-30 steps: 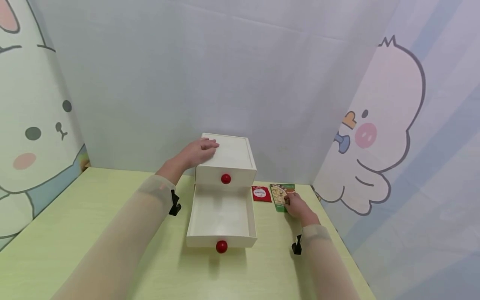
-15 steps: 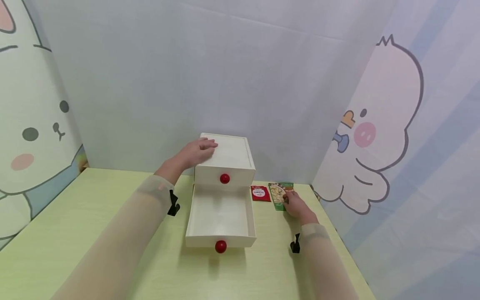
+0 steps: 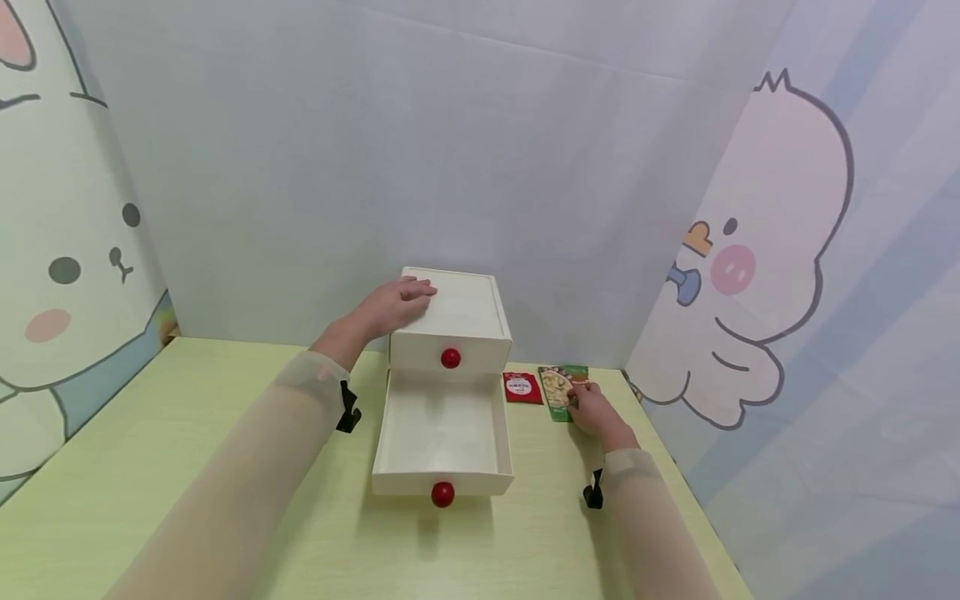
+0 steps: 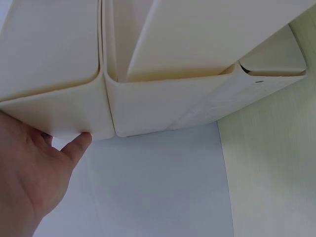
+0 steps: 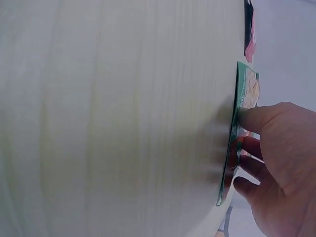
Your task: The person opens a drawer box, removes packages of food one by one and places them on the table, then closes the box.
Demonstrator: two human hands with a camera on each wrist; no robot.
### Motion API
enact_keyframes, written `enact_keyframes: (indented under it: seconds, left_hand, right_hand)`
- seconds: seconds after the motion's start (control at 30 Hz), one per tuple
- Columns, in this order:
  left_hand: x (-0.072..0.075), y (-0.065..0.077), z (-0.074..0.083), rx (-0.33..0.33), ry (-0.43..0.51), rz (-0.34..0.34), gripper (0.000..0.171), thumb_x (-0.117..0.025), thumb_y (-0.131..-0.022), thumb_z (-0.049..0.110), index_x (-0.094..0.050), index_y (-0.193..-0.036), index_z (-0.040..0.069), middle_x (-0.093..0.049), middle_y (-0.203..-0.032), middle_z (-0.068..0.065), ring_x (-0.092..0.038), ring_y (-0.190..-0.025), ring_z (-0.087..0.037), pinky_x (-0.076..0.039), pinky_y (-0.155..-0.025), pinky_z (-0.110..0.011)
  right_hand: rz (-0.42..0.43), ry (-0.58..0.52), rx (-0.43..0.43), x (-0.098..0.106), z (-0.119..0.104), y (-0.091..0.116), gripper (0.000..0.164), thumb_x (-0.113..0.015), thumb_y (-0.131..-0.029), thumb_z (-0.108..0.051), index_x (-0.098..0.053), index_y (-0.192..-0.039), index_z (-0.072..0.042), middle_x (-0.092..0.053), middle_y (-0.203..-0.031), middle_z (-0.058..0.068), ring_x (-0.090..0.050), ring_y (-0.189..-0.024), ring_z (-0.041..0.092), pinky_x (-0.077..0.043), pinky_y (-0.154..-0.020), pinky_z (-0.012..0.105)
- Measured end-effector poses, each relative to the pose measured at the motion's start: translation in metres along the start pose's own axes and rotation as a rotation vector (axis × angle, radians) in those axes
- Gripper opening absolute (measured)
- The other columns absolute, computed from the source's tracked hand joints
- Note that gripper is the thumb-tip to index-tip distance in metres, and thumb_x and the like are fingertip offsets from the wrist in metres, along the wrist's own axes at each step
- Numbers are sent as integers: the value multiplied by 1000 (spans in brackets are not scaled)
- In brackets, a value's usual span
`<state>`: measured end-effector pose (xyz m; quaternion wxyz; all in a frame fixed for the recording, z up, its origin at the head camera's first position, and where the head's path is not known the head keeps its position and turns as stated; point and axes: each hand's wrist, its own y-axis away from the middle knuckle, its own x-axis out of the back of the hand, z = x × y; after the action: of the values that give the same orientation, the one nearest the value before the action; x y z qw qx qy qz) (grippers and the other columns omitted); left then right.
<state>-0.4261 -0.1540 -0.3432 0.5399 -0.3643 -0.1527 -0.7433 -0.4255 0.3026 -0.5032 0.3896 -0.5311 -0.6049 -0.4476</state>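
Note:
A white two-drawer box stands at the back of the table, its lower drawer pulled out and bare inside. My left hand rests on the left of its top with fingers extended; in the left wrist view the thumb lies against the box's side wall. To the right, a flat green packet with a food picture lies on the table. My right hand pinches its right edge, thumb and bent fingers on it in the right wrist view. Part of the packet is hidden under the hand.
A small red sachet lies between the box and the green packet. Red ball knobs stick out from both drawers. The pale table ends against a grey curtain behind and a cartoon-printed curtain on the right.

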Motion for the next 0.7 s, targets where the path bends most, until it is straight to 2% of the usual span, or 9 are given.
enact_keyframes:
  seconds: [0.13,0.23,0.4,0.7]
  left_hand:
    - [0,0,0,3,11,0,55,-42,-115,37,-54,-164,14,-36,-180,-5,-10,-174,-34,-10,-140,-61]
    - [0,0,-1,0,17,1,54,-43,-115,37,-55,-164,14,-36,-180,-5,-10,-174,-34,-10,-140,-61]
    - [-1,-1,-2,0,14,3,55,-42,-115,37,-54,-164,16,-36,-180,-4,-10,-174,-33,-10,-140,-61]
    - [0,-3,-4,-3,3,4,55,-42,-114,38,-55,-163,16,-38,-179,-3,-11,-174,-33,-10,-140,-60]
  right_hand:
    - [38,46,6,-1,-2,0,37,-58,-111,-15,-62,-143,3,-47,-154,33,-56,-139,48,-47,-121,65]
    - [103,56,28,0,-5,5,36,-58,-112,-15,-65,-142,3,-54,-148,32,-58,-137,49,-49,-117,66]
    - [211,2,97,12,-15,21,35,-58,-110,-14,-66,-141,2,-59,-141,31,-62,-128,47,-54,-108,64]
    - [221,-111,156,34,-35,45,44,-59,-108,-18,-63,-148,1,-60,-145,27,-64,-131,45,-54,-112,64]
